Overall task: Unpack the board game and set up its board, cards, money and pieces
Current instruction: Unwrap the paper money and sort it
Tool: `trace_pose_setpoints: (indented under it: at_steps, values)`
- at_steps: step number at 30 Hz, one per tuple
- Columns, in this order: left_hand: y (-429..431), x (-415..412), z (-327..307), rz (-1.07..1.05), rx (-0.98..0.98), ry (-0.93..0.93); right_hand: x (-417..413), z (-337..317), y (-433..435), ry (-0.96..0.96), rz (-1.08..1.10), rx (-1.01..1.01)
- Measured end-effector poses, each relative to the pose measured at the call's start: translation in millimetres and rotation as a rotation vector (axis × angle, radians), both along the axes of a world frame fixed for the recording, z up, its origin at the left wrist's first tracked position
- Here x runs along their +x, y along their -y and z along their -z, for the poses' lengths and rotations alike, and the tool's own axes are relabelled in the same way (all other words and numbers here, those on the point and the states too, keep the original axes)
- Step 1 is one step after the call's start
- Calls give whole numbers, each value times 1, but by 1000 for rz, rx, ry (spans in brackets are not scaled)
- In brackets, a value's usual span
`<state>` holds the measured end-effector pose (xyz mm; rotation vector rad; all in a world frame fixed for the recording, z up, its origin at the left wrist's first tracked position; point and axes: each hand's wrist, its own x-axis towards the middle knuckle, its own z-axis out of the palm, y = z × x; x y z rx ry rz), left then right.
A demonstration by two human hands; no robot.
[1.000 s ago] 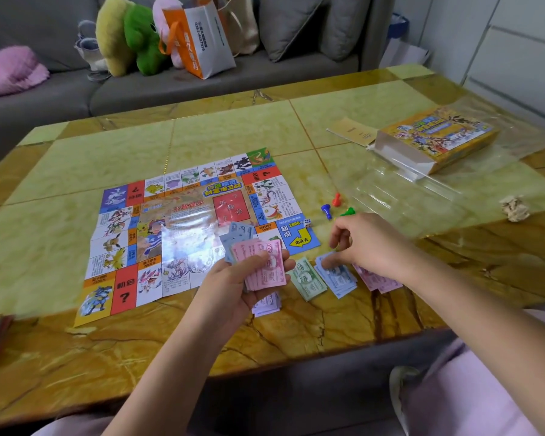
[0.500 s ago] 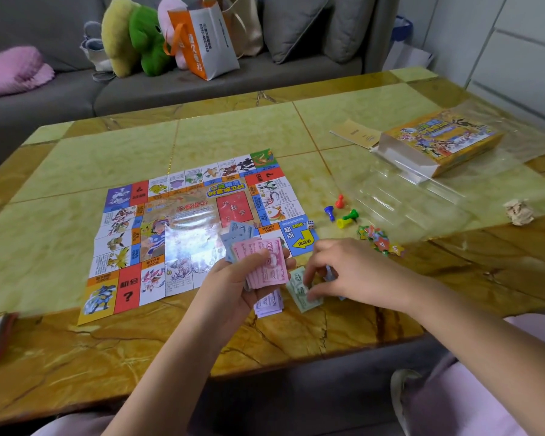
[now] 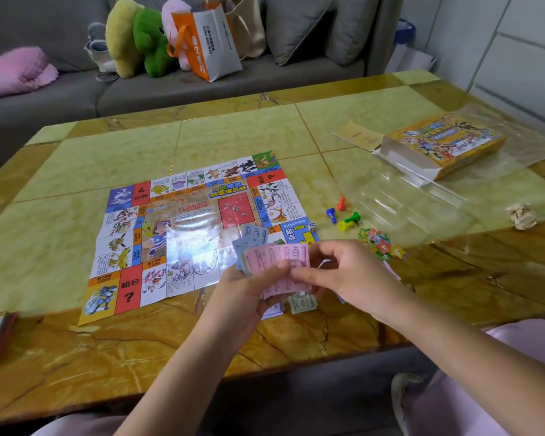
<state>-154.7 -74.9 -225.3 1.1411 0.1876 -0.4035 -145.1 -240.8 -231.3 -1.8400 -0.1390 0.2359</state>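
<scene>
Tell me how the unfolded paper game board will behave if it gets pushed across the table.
The game board looks like thin glossy paper with fold creases, so it would probably buckle or ripple rather than slide as one stiff sheet. It seems very light, and the polished table likely offers little grip. Nothing weighs it down, though the die sits at its edge.

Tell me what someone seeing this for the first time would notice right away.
First, the two hands low in the middle: the left hand holds a fan of pink and blue play money while the right hand pinches the top pink note. Behind them the colourful game board lies unfolded flat on the marble table. To its right lie four small pawns, with the yellow game box farther back.
</scene>
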Motion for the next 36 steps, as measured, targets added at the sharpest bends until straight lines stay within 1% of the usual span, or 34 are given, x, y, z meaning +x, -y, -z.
trace_pose_setpoints:
  at_steps: [2,5,6,8,11,13,18,20,25,28,30,33,34,36]
  values:
    - [-1,1,-1,6,-23,15,1,3,0,7,57,11]
    - [-4,3,-3,-9,-133,-2,5,2,4,-3,107,94]
    - [-5,3,-4,-7,-129,5,5,1,4,-15,114,134]
    - [-3,2,-3,-5,-59,42,5,1,3,-50,113,196]
    - [-1,2,0,-45,31,97,2,3,1,-106,100,236]
    - [-1,2,1,-76,50,98,1,3,-1,-121,93,247]
    - [-4,1,1,-36,16,99,4,2,1,-83,152,256]
    - [-7,1,1,-25,39,110,6,2,4,-84,175,281]
    - [-6,3,0,-69,63,129,5,1,4,-147,107,299]
    - [-5,2,0,-75,91,130,3,2,1,-169,112,285]
    - [-6,2,-2,-60,32,97,5,2,2,-156,143,283]
    - [-9,5,-3,-78,-123,16,8,0,6,-151,171,295]
    - [-10,5,-3,-78,-125,15,9,-1,6,-158,164,295]
    - [-9,5,-1,-59,-48,61,9,-1,7,-175,136,303]
